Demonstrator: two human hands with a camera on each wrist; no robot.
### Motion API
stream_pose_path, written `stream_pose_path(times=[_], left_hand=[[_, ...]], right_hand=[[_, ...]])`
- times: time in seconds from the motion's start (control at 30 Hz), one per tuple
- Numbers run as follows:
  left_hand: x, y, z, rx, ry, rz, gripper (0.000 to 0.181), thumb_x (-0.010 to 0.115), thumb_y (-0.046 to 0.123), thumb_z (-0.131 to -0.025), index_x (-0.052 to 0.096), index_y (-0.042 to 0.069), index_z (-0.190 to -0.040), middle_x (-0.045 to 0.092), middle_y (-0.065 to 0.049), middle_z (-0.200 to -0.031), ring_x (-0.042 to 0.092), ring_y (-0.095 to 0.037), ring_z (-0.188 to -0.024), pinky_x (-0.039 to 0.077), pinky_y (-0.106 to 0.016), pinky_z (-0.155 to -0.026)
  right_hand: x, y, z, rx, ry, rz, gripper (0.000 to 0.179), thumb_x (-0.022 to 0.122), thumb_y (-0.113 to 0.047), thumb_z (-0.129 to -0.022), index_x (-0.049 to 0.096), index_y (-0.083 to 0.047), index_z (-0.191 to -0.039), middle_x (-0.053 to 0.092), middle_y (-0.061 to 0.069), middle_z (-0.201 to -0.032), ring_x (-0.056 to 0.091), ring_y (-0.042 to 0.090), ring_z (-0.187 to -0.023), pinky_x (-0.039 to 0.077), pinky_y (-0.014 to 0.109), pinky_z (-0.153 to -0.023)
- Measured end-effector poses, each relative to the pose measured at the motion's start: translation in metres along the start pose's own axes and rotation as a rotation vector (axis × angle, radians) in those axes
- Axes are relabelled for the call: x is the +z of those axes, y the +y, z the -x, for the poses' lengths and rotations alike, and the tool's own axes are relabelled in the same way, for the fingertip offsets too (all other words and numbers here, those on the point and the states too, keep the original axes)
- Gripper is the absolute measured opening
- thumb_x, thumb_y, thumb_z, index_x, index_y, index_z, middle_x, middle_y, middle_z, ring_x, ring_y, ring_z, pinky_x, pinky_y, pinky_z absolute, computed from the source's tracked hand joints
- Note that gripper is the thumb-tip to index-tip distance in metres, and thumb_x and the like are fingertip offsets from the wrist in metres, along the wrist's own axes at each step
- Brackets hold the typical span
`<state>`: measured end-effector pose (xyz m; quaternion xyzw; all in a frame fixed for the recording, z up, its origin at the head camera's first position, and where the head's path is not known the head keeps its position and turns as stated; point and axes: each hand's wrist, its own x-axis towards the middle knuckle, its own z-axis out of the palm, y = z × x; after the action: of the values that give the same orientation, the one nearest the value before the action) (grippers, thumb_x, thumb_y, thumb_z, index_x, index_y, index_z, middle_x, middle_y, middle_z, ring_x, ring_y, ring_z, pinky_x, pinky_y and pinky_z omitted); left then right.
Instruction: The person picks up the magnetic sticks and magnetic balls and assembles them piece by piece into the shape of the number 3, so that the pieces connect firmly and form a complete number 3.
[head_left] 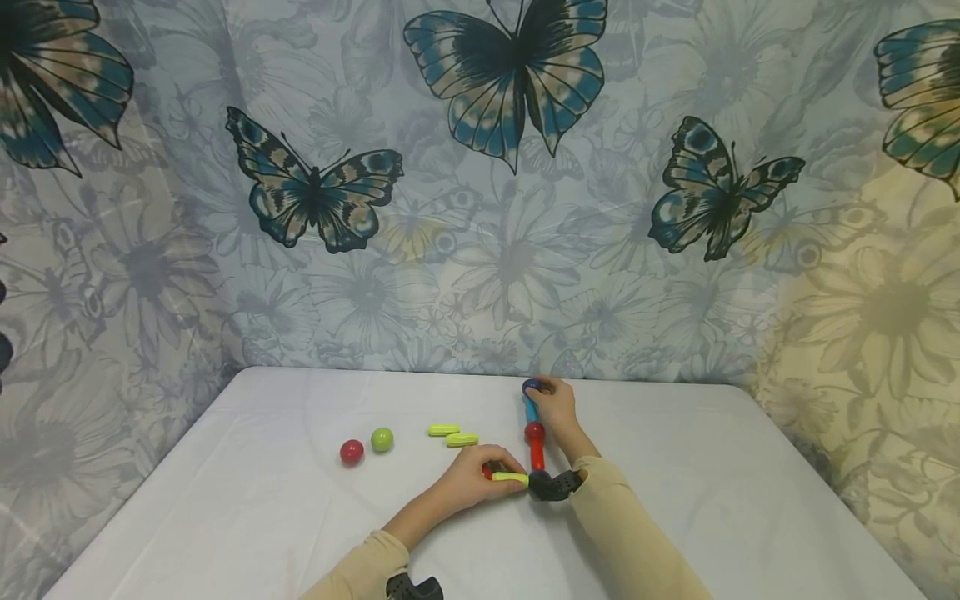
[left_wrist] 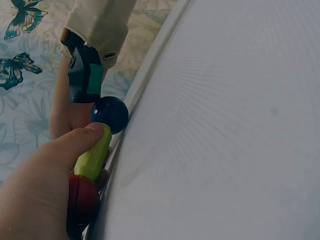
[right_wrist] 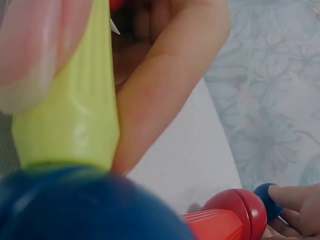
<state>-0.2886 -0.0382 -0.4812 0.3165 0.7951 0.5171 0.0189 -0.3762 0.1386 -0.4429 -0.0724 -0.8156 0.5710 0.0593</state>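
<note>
My left hand (head_left: 477, 477) pinches a yellow-green ribbed stick (left_wrist: 94, 159), thumb along its top. A red ball (left_wrist: 86, 201) sits at the stick's near end, under the palm. The other end meets a dark blue ball (left_wrist: 109, 115), which the right wrist camera covers in the head view. From that ball a red stick (head_left: 537, 455) runs away to a red ball (head_left: 534, 432), then a light blue stick (head_left: 530, 408) and another dark blue ball (head_left: 531, 386). My right hand (head_left: 557, 407) grips this far ball between thumb and fingers.
On the white table (head_left: 300, 517), a loose red ball (head_left: 352, 452) and a green ball (head_left: 382, 439) lie to the left. Two yellow-green sticks (head_left: 462, 439) lie just beyond the left hand. A butterfly-patterned wall covering (head_left: 480, 300) rises behind the table's back edge.
</note>
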Motion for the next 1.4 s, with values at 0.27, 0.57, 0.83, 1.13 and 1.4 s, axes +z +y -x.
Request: stream_pose_path(times=[0.27, 0.57, 0.83, 1.13, 1.4], left_hand=[[-0.001, 0.017, 0.002, -0.008, 0.016, -0.010, 0.014, 0.078, 0.017, -0.082, 0.075, 0.012, -0.095, 0.076, -0.005, -0.092, 0.057, -0.001, -0.076, 0.047, -0.015, -0.069], [-0.003, 0.022, 0.004, -0.011, 0.014, -0.002, 0.014, 0.077, 0.017, -0.083, 0.074, 0.011, -0.096, 0.076, -0.006, -0.093, 0.057, -0.001, -0.077, 0.047, -0.017, -0.070], [0.000, -0.001, -0.001, 0.000, 0.003, -0.007, 0.014, 0.078, 0.029, -0.083, 0.075, 0.023, -0.095, 0.076, 0.004, -0.092, 0.059, 0.000, -0.078, 0.048, -0.016, -0.071], [0.001, -0.001, 0.000, -0.010, 0.000, 0.000, 0.014, 0.078, 0.028, -0.083, 0.074, 0.022, -0.095, 0.076, 0.004, -0.093, 0.059, 0.000, -0.078, 0.048, -0.016, -0.071], [-0.005, 0.032, 0.008, -0.017, 0.013, 0.014, 0.013, 0.077, 0.015, -0.083, 0.074, 0.010, -0.095, 0.075, -0.006, -0.092, 0.057, -0.001, -0.077, 0.046, -0.015, -0.071]], right_hand=[[-0.001, -0.001, 0.000, -0.035, -0.009, 0.036, 0.041, 0.060, -0.011, -0.095, 0.054, 0.001, -0.133, 0.053, 0.026, -0.139, 0.051, 0.038, -0.130, 0.045, 0.049, -0.107], [-0.003, 0.002, 0.000, -0.064, -0.014, 0.056, 0.039, 0.061, -0.009, -0.094, 0.056, 0.003, -0.131, 0.055, 0.027, -0.136, 0.053, 0.038, -0.127, 0.046, 0.049, -0.106], [-0.005, 0.004, 0.000, -0.063, -0.020, 0.043, 0.040, 0.061, -0.008, -0.094, 0.055, 0.003, -0.132, 0.054, 0.026, -0.137, 0.052, 0.038, -0.129, 0.046, 0.048, -0.107], [-0.007, 0.009, -0.001, -0.059, -0.020, 0.066, 0.038, 0.061, -0.010, -0.095, 0.057, 0.002, -0.130, 0.055, 0.025, -0.137, 0.052, 0.038, -0.129, 0.046, 0.047, -0.106], [-0.012, 0.012, 0.003, -0.087, -0.057, 0.089, 0.041, 0.060, -0.011, -0.095, 0.054, 0.003, -0.134, 0.053, 0.025, -0.140, 0.048, 0.040, -0.133, 0.042, 0.047, -0.110]])
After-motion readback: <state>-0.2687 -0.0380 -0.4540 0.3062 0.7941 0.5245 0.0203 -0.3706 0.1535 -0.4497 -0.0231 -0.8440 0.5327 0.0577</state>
